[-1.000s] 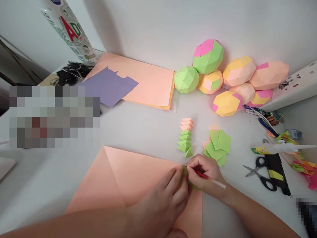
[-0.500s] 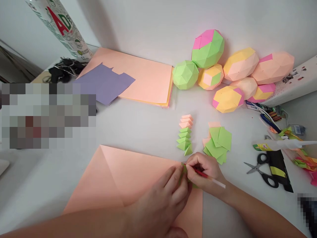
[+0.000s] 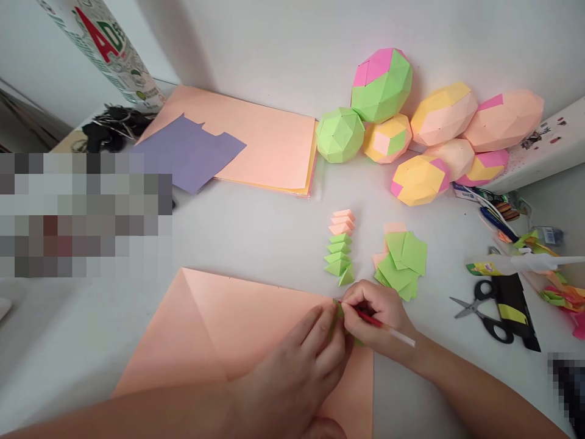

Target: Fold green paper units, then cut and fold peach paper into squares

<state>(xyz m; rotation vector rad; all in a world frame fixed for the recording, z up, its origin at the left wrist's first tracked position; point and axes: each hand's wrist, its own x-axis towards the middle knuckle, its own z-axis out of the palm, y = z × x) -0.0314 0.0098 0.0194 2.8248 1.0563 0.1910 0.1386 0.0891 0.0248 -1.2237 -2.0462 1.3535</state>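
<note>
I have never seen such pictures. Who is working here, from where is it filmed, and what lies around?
There is no machine: one camera, worn on the person's head, looks forward and down at the work. The bare left hand rests over green paper on a large peach sheet. The right hand holds a red pen-like tool close to the green paper's edge. On the pale table lie a row of folded pieces and a pile of cut pieces, mostly green. Scissors lie to the right; many-sided paper shapes sit near the wall.
</note>
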